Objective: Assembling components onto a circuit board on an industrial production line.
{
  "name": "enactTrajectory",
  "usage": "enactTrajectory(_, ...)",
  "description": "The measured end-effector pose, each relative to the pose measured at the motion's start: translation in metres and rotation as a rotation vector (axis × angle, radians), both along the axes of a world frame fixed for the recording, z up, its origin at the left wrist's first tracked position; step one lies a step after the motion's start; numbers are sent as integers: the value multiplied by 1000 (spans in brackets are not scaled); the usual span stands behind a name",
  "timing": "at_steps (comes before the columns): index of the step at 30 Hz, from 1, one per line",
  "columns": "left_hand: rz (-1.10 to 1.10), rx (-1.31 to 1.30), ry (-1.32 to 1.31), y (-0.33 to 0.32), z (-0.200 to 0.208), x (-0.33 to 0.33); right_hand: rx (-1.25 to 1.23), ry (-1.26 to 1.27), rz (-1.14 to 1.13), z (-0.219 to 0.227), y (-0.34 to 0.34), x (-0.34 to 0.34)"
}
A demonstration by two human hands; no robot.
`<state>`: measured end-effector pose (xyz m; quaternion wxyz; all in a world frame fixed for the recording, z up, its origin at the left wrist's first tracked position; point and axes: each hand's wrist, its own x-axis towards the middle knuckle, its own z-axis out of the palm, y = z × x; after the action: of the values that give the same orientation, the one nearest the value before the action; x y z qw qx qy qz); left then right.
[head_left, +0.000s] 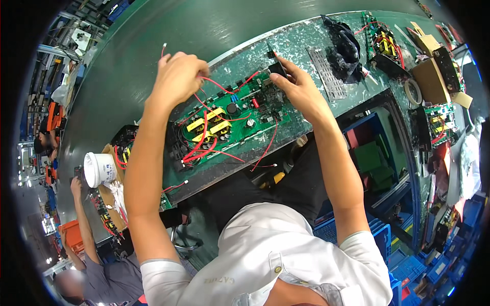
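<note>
A green circuit board (255, 120) with yellow coils, black parts and several red wires lies on the paint-flecked workbench (301, 46). My left hand (178, 76) is closed on a red wire (217, 85) that runs from the board, lifted above the board's left end. A wire tip pokes out above that fist. My right hand (298, 86) pinches a small black part (277, 67) over the board's far right corner.
A black cloth (344, 46), a metal grille (326, 71), a tape roll (412, 91) and more circuit boards (383, 43) lie at the right. Blue crates (377, 234) sit under the bench. At the left, another person (92, 255) works near a white tub (99, 169).
</note>
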<state>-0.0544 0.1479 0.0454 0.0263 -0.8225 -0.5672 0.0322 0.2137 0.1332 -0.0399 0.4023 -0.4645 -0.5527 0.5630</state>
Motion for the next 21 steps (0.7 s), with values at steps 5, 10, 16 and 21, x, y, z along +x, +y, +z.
enactTrajectory(5,177,-83,-390,2,-5,-3,7,13,-5,-2,1,0)
enactTrajectory(10,79,267,-357,5,-36,-12,23,-16,-11,-5,3,3)
enactTrajectory(16,228,234,-449,13,-49,-21,51,-76,-39,-7,2,0)
enactTrajectory(21,430,-288,-1116,16,-49,-17,70,-66,-51,-9,1,1)
